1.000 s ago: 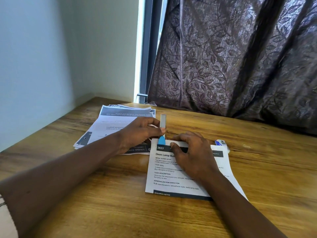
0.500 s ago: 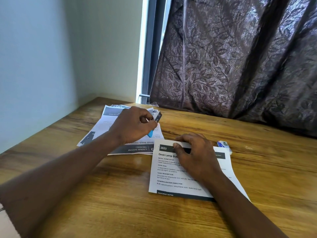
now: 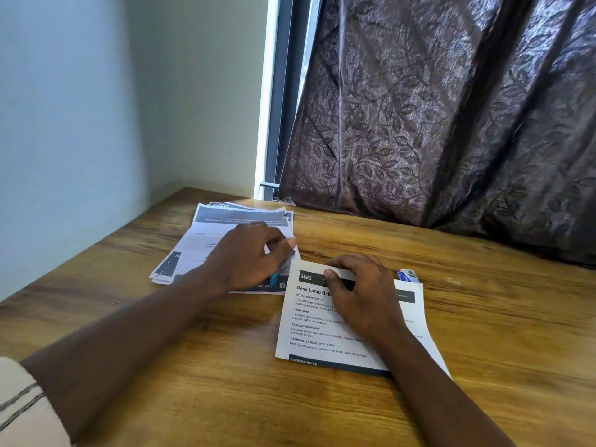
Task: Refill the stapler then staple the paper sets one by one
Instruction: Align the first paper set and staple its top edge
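Brown leaf-patterned curtain is hanging from twelve to three o'clock behind a wooden table. A loose pile of printed sheets is lying at ten o'clock from the paper set headed 3653, which is lying flat near the table's middle. The right hand is resting palm down on that set, its gently bent fingers pressing the top edge. The left hand, at ten o'clock from the right, is curling round the stapler, whose blue end is showing under the palm. A small blue box is sitting just beside the set's top edge, at two o'clock from the right hand.
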Motion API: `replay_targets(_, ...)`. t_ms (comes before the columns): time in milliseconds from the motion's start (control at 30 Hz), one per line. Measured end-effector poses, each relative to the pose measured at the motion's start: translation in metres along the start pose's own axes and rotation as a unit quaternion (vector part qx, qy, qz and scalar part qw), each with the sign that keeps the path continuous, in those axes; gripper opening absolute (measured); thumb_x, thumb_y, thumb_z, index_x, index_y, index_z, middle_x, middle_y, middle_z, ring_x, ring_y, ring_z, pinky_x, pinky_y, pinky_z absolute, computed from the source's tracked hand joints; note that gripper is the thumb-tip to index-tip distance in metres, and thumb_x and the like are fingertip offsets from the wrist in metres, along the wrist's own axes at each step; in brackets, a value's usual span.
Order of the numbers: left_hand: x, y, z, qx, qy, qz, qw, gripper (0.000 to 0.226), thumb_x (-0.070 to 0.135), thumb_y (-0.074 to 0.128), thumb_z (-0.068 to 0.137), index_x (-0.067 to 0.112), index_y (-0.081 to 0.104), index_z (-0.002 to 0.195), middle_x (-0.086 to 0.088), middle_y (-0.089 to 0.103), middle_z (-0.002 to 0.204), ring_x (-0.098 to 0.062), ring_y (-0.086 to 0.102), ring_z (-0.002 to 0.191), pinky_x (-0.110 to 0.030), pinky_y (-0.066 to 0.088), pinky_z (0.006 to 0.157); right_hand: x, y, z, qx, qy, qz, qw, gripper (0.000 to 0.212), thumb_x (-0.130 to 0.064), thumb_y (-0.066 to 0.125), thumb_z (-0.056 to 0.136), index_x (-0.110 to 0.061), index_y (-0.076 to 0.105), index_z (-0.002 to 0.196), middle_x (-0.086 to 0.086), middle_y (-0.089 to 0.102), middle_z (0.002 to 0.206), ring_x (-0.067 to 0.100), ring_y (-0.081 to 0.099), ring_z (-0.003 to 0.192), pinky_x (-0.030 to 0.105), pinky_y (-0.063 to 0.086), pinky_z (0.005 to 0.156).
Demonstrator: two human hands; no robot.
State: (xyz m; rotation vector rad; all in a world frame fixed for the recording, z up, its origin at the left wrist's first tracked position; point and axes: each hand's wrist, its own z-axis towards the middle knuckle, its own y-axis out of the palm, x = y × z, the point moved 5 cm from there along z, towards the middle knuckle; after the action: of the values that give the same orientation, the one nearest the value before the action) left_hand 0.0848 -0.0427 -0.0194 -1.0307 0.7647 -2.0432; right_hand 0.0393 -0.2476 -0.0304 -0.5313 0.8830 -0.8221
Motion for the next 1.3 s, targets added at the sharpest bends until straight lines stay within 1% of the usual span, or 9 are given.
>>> replay_targets(100,0.018,-0.008,-0.007,0.034,0.005,-0.116,0.993,0.046,0.057,0.049,0.098,0.02,0.075,0.097,0.013,0.075,0.095,-0.011,0.07,0.08,-0.021,0.049,0.067,0.0,-0.007,0.0,0.023,-0.006,0.0,1.0,0.017,-0.031,0.066,0.094,-0.024,0.074,0.107,-0.009,0.07,0.107,0.015,0.056,0.11,0.046,0.042,0.101)
replay_targets(267,0.033,0.016,-0.016,-0.16,-0.073,-0.281,0.943,0.016,0.028,0.071,0.094,0.017,0.072,0.105,0.01,0.08,0.101,-0.012,0.077,0.094,-0.033,0.065,0.076,-0.002,-0.02,-0.004,0.056,-0.02,-0.013,0.998,0.022,-0.034,0.063,0.095,-0.025,0.072,0.113,-0.008,0.068,0.108,0.017,0.056,0.11,0.046,0.039,0.103)
replay_targets(467,0.048,0.01,-0.001,-0.068,-0.052,-0.326,0.941,0.012,0.014,0.072,0.093,0.024,0.074,0.099,0.016,0.08,0.096,-0.004,0.077,0.092,-0.021,0.063,0.072,0.008,-0.073,-0.013,0.235,0.031,-0.149,0.96,0.059,-0.048,0.056,0.095,-0.025,0.047,0.148,0.006,0.05,0.138,0.03,0.041,0.129,0.056,0.017,0.117)
replay_targets(633,0.071,0.013,0.024,0.0,-0.045,-0.412,0.91,0.014,0.012,0.072,0.093,0.025,0.075,0.095,0.008,0.081,0.09,-0.013,0.079,0.085,-0.022,0.06,0.065,0.071,-0.114,-0.022,0.227,0.236,0.051,0.944,0.081,-0.046,0.058,0.095,-0.022,0.015,0.16,0.006,0.029,0.162,0.031,0.029,0.147,0.055,0.022,0.119)
replay_targets(733,0.088,0.033,0.036,0.038,-0.073,-0.439,0.895,0.012,0.01,0.072,0.093,0.022,0.074,0.094,0.005,0.081,0.086,-0.017,0.079,0.084,-0.025,0.061,0.062,0.101,-0.12,-0.023,0.201,0.283,0.179,0.921,0.058,-0.031,0.057,0.098,-0.016,0.036,0.151,0.009,0.053,0.145,0.03,0.053,0.131,0.052,0.045,0.107)
replay_targets(867,0.106,0.07,0.049,0.084,-0.12,-0.397,0.906,0.02,0.019,0.071,0.096,0.013,0.068,0.114,-0.001,0.078,0.099,-0.021,0.076,0.094,-0.043,0.063,0.079,0.142,-0.136,-0.008,0.216,0.335,0.208,0.893,0.032,-0.012,0.057,0.091,-0.014,0.063,0.123,-0.001,0.068,0.097,0.021,0.066,0.093,0.046,0.059,0.085)
replay_targets(1000,0.125,0.1,0.047,0.027,-0.034,-0.273,0.961,0.045,0.036,0.064,0.099,0.021,0.05,0.139,0.003,0.07,0.12,-0.005,0.064,0.1,-0.018,0.052,0.079,0.197,-0.144,0.017,0.25,0.4,0.24,0.849,0.027,-0.008,0.059,0.089,-0.004,0.069,0.115,0.008,0.068,0.095,0.026,0.063,0.082,0.039,0.055,0.072)
replay_targets(1100,0.126,0.127,0.042,-0.093,0.032,-0.087,0.991,0.072,0.051,0.058,0.098,0.023,0.027,0.157,-0.003,0.039,0.16,-0.023,0.041,0.143,-0.055,0.033,0.119,0.229,-0.144,0.038,0.246,0.426,0.235,0.838,0.026,-0.004,0.059,0.086,-0.003,0.071,0.109,0.005,0.061,0.076,0.02,0.056,0.064,0.031,0.045,0.054)
replay_targets(1300,0.121,0.148,0.043,-0.181,0.057,0.028,0.981,0.081,0.064,0.046,0.097,0.024,0.015,0.161,-0.003,0.019,0.17,-0.024,0.019,0.156,-0.056,0.015,0.123,0.264,-0.13,0.065,0.241,0.456,0.13,0.847,0.024,-0.012,0.06,0.084,-0.003,0.067,0.105,0.008,0.063,0.079,0.024,0.06,0.067,0.027,0.048,0.055)
